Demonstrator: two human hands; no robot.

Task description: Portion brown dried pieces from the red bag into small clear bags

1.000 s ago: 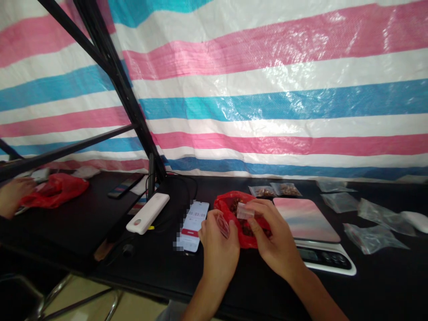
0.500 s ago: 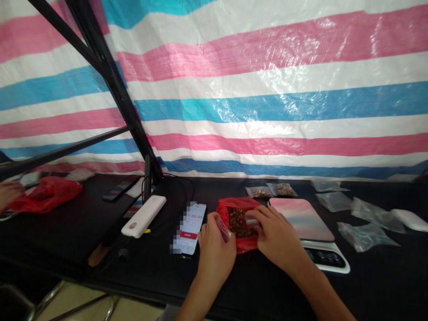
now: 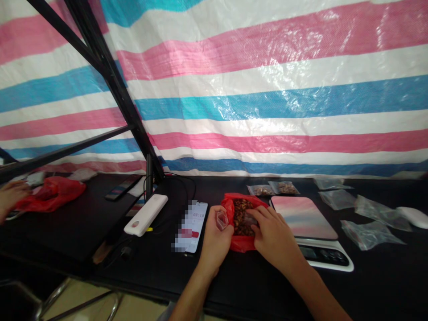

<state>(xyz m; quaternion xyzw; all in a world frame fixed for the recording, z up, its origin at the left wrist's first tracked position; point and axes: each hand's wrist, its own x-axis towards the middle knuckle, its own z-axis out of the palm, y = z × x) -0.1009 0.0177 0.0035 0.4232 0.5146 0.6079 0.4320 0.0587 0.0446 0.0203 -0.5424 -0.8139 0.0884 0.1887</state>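
Note:
A red plastic bag [image 3: 234, 243] full of small brown pieces lies open on the black table [image 3: 234, 281]. My left hand [image 3: 214, 240] is closed on a small clear plastic bag [image 3: 222, 219], held at the red bag's left rim. My right hand [image 3: 272, 236] reaches into the red bag from the right, its fingertips curled down among the brown pieces; what they pinch is hidden. Just right of my right hand stands a digital scale [image 3: 306, 218] with a pink platform.
A phone [image 3: 192, 225] with a timer and a white power bank [image 3: 146, 214] lie to the left. Two filled small bags [image 3: 272, 189] sit behind the scale, several empty clear bags [image 3: 368, 214] to its right. Another person's hand [image 3: 10, 196] and a second red bag [image 3: 51, 191] show at far left.
My right hand went from above the red bag down into its contents. My left hand moved slightly right, turning the small clear bag's mouth up at the red bag's rim.

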